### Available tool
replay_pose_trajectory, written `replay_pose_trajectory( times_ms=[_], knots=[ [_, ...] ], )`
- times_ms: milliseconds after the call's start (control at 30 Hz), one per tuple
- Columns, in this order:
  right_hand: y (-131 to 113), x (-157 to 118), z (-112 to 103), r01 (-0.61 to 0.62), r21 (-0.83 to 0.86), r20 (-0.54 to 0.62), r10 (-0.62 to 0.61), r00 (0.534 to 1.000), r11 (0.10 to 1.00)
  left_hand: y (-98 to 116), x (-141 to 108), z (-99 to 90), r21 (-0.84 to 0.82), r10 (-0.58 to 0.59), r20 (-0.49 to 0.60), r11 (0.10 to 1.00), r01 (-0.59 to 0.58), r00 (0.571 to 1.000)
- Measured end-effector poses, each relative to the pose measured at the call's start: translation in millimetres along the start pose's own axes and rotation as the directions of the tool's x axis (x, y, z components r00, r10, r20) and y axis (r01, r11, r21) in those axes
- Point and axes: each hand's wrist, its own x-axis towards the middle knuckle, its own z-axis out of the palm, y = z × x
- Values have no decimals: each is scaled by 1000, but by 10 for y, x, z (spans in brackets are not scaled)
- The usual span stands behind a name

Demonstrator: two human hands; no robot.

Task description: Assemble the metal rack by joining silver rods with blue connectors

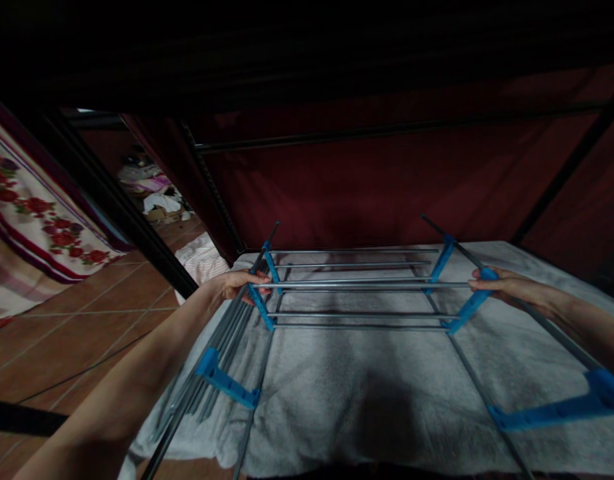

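Note:
A rack of thin grey metal tubes joined by blue plastic brackets lies on a grey blanket point(357, 380). My left hand point(244, 283) closes round the rack's left side, where a crossbar point(357, 285) meets a blue bracket point(261, 308). At the crossbar's other end, my right hand point(507, 287) grips the upper part of the right blue bracket point(469, 310), thumb and fingers wrapped round it. Nearer to me, more blue brackets point(229, 383) join the side tubes without crossbars between them. Several loose metal tubes point(221, 353) lie under the left side.
A dark red fabric panel point(357, 193) with black tubing rises behind the blanket. On the left, a flowered cloth point(51, 227) hangs beside a black post point(131, 220). A pile of clothes point(157, 193) lies farther back on the brown tile floor point(111, 313).

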Motion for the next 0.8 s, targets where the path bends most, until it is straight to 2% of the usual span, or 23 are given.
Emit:
replay_pose_trajectory(
  times_ms=[100,233,367,467,600,733,800],
  knots=[
    [15,14,-14,-53,71,27,51,998,996,8,3,-7,-32,-32,26,999,33,999],
    [-9,-10,-14,-60,39,9,60,998,997,-22,28,2,-75,-34,18,997,36,999],
    [-33,-47,8,-52,39,17,51,999,998,-92,81,90,-224,5,-74,974,-22,997],
    [-51,-78,31,-43,28,-29,44,999,999,-138,110,166,-326,55,-157,940,-104,986],
    [-148,-173,93,-27,-6,-47,27,999,1000,-156,98,204,-302,51,-189,947,-108,981],
    [-270,-242,178,-112,59,-132,119,984,992,-136,70,227,-266,75,-213,955,-132,974],
    [-266,-200,193,-110,105,-179,128,976,988,-124,62,248,-258,78,-242,956,-142,967]
  ],
)
